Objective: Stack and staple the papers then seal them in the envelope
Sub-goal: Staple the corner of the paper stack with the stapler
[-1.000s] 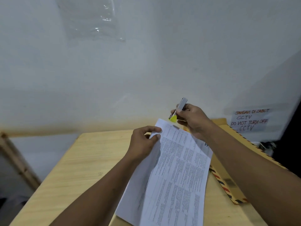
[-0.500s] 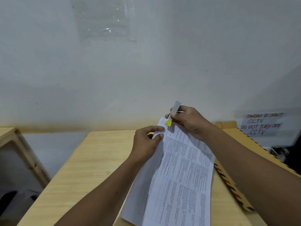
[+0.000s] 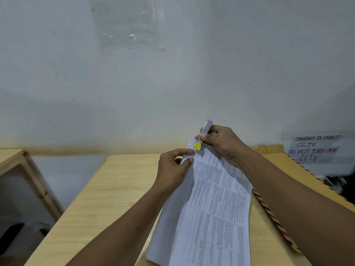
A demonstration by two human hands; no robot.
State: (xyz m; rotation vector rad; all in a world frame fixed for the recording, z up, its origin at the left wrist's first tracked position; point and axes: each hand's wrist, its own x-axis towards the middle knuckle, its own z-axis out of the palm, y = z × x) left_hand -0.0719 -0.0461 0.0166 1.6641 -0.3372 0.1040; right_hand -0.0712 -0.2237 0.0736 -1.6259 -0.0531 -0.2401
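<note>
1. Papers [image 3: 213,204]: a printed stack, text in boxed columns, held tilted above the table [image 3: 107,191]. The near end runs out of the bottom of the view; the far end is up at the hands. A blank sheet edge shows along the left side under the printed top sheet.

2. Left hand [image 3: 172,167]: thumb and forefinger pinched on the left edge of the papers close to the far corner; the other fingers curled in beneath. The corner paper is creased and folded a little at the pinch.

3. Right hand [image 3: 222,143]: fist wrapped round a stapler [image 3: 202,137], fingers fully curled about it. The metal end sticks up past the knuckles; the yellow tip points down and sits on the far corner of the papers.

4. Whether the stapler mouth is pressed fully onto the sheets cannot be told; the thumb and the yellow tip cover the contact point.

5. Envelope [image 3: 284,181]: brown, with a red-and-dark striped border, lying flat on the right part of the table. It lies partly under the right forearm and under the right edge of the papers. Not in either hand.

6. Table: pale wood grain, pushed up against a white wall [image 3: 134,93].

7. Wall, right side: a taped paper notice [image 3: 315,148], handwritten, "JANGAN DI CABUT CCTV / DO NOT TURN OFF CCTV".

8. Wall, upper middle: a clear plastic sheet [image 3: 130,25], glossy and wrinkled.

9. Far left: part of a second wooden frame [image 3: 25,169] beside the table, apart from it.
</note>
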